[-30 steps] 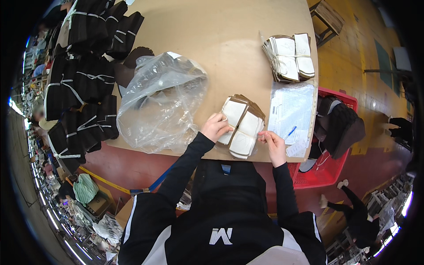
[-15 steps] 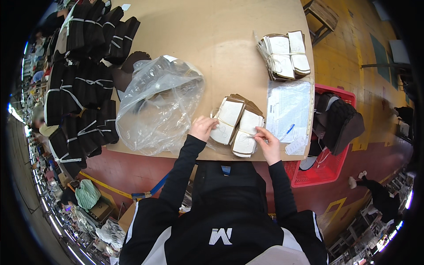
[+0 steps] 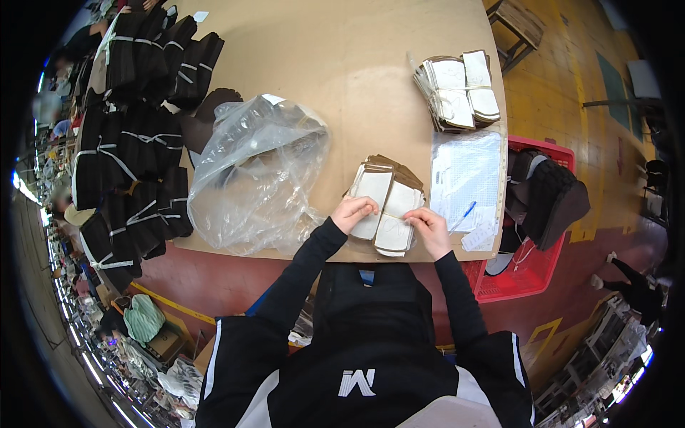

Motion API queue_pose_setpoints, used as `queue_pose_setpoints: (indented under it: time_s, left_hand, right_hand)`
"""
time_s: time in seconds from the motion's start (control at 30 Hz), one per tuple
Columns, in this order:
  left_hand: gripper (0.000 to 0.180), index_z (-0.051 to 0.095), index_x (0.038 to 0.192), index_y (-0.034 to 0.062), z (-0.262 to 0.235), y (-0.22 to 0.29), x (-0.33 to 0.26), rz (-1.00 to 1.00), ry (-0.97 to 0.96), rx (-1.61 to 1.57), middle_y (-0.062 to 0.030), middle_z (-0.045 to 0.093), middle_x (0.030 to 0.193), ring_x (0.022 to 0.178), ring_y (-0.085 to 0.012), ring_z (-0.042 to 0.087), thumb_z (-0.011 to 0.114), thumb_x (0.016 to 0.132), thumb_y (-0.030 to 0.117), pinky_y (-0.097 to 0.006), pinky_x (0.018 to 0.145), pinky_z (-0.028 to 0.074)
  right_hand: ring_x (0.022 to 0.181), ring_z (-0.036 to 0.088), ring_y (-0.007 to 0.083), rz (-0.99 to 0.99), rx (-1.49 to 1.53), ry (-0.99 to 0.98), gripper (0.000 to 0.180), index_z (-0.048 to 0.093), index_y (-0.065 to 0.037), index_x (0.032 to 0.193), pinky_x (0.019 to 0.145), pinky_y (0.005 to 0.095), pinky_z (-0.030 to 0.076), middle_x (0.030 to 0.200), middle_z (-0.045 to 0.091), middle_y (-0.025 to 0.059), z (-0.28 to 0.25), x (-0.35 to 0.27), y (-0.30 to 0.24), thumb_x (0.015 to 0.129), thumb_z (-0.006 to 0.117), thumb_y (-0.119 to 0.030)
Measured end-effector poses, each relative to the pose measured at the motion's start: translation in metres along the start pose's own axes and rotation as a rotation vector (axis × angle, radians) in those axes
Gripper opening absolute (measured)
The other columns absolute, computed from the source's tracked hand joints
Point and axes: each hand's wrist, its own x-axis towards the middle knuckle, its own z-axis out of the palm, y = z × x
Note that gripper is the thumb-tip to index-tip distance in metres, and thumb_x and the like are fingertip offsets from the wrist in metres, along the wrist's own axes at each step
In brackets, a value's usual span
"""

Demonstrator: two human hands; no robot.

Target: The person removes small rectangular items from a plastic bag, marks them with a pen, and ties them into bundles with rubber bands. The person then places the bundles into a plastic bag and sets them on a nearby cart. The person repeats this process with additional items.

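Two side-by-side stacks of cut brown pieces, each topped with white sheets, lie at the table's near edge: a left stack (image 3: 372,184) and a right stack (image 3: 404,200). A thin tie string (image 3: 392,215) crosses the right stack. Over the lower part of the left stack is my left hand (image 3: 352,212), its fingertips pinched together; what they hold is too small to make out. My right hand (image 3: 430,230) pinches at the right stack's outer side, where the string reaches its fingertips. To the left lies a crumpled clear plastic bag (image 3: 260,178).
Bundles of dark tied pieces (image 3: 146,143) crowd the table's left side. Another tied white-and-brown bundle (image 3: 457,89) sits at the far right, above a printed sheet (image 3: 464,171) with a blue pen (image 3: 469,209). A red crate (image 3: 524,282) holding dark pieces stands beside the table.
My left hand has moved right, from the left stack's outer edge onto its top. The string no longer shows across the left stack. My right hand has shifted slightly down.
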Motion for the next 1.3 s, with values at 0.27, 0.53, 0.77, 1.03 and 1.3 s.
queue_pose_setpoints:
  time_s: [0.27, 0.53, 0.77, 1.03, 1.3]
  left_hand:
    - [0.028, 0.058, 0.117, 0.0116, 0.011, 0.011, 0.003, -0.087, 0.008, 0.352, -0.0043, 0.066, 0.09, 0.078, -0.0157, 0.06, 0.051, 0.092, 0.022, -0.028, 0.081, 0.036]
    - [0.027, 0.059, 0.117, 0.015, 0.018, 0.013, 0.005, -0.1, 0.007, 0.513, -0.0042, 0.066, 0.092, 0.079, -0.0144, 0.061, 0.051, 0.091, 0.017, -0.029, 0.078, 0.035]
    - [0.024, 0.059, 0.114, 0.0043, 0.006, -0.019, -0.014, -0.293, 0.417, -0.21, -0.0044, 0.065, 0.095, 0.082, -0.0105, 0.058, 0.05, 0.096, 0.017, -0.025, 0.074, 0.042]
    - [0.025, 0.059, 0.114, 0.0022, -0.031, -0.02, -0.026, -0.231, 0.828, 0.157, -0.0108, 0.057, 0.117, 0.112, -0.0216, 0.051, 0.055, 0.091, 0.011, -0.032, 0.096, 0.038]
    - [0.023, 0.062, 0.11, 0.0019, 0.062, 0.078, 0.026, -0.078, 0.234, 0.188, -0.013, 0.063, 0.106, 0.105, -0.0242, 0.058, 0.056, 0.088, 0.006, -0.034, 0.094, 0.041]
  right_hand:
    - [0.07, 0.059, 0.0203, -0.115, -0.097, 0.173, 0.009, 0.068, -0.002, 0.088, 0.063, 0.0281, 0.045, 0.075, 0.059, 0.0088, 0.034, 0.011, -0.026, 0.082, 0.062, 0.0]
    - [0.07, 0.057, 0.0184, -0.096, -0.116, 0.096, 0.009, 0.067, -0.002, 0.088, 0.063, 0.0272, 0.044, 0.077, 0.056, 0.0081, 0.025, 0.02, -0.02, 0.084, 0.059, -0.002]
    - [0.074, 0.056, 0.0096, 0.016, 0.287, 0.283, 0.011, 0.065, 0.001, 0.092, 0.068, 0.0245, 0.044, 0.084, 0.059, 0.0012, 0.0, 0.006, 0.019, 0.089, 0.056, -0.004]
    - [0.076, 0.051, 0.0074, -0.053, 0.922, 0.953, 0.014, 0.06, 0.004, 0.101, 0.069, 0.0207, 0.041, 0.088, 0.06, 0.0051, -0.084, -0.053, 0.045, 0.091, 0.056, -0.004]
    - [0.073, 0.049, 0.012, -0.244, 0.686, 1.037, 0.007, 0.058, 0.004, 0.092, 0.069, 0.0241, 0.042, 0.082, 0.056, 0.0058, -0.098, -0.068, -0.049, 0.092, 0.055, -0.002]
